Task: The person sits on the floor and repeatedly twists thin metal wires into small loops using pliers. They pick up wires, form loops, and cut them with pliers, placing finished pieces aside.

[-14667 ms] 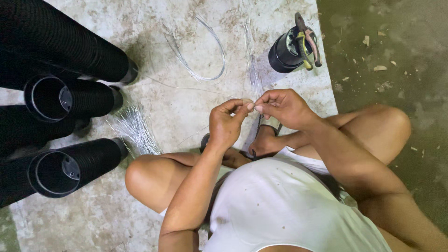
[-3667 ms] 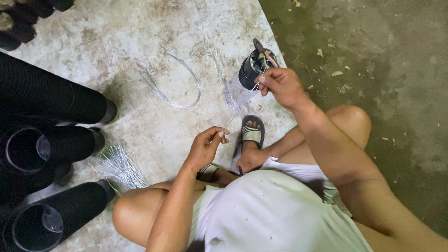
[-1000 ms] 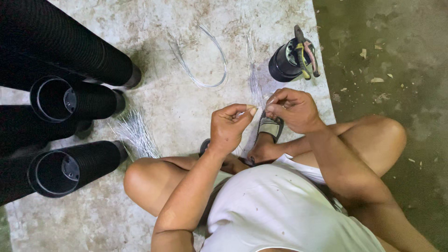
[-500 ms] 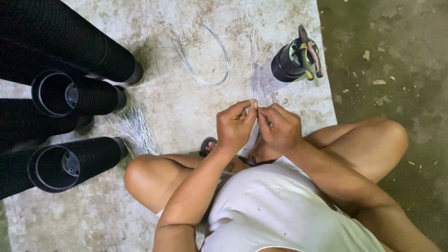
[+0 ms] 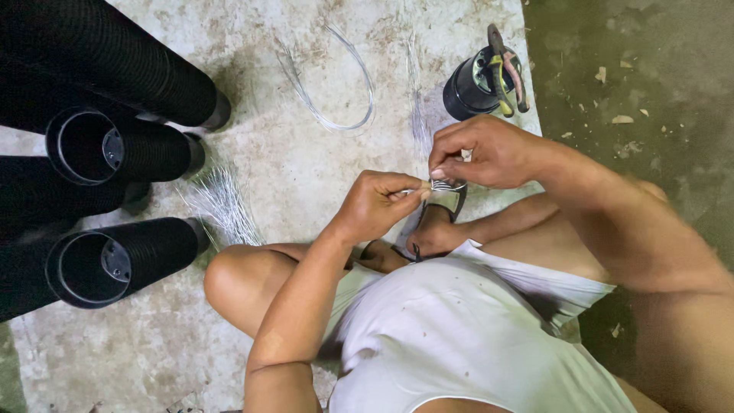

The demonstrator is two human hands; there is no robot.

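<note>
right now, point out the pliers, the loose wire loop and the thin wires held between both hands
pliers (image 5: 505,65), head view, on the handles resting atop the black cylinder
loose wire loop (image 5: 344,122), head view, on its curved lower end
thin wires (image 5: 442,184), head view, on the span between both hands

Black ribbed tubes, loose wire and a tool-topped pot on a worn mat

Several black ribbed tubes (image 5: 122,149) lie stacked at the left, two open mouths facing up. Just beside them a fan of thin silvery wire strands (image 5: 222,203) spreads over the pale, stained mat (image 5: 260,92). Farther up, a curved loop of pale wire (image 5: 336,84) lies on the mat. At the mat's right edge stands a black cylindrical pot (image 5: 470,88) with pliers (image 5: 506,69) resting across its top. Beyond it, a dark concrete floor (image 5: 650,69) with scattered chips.
</note>
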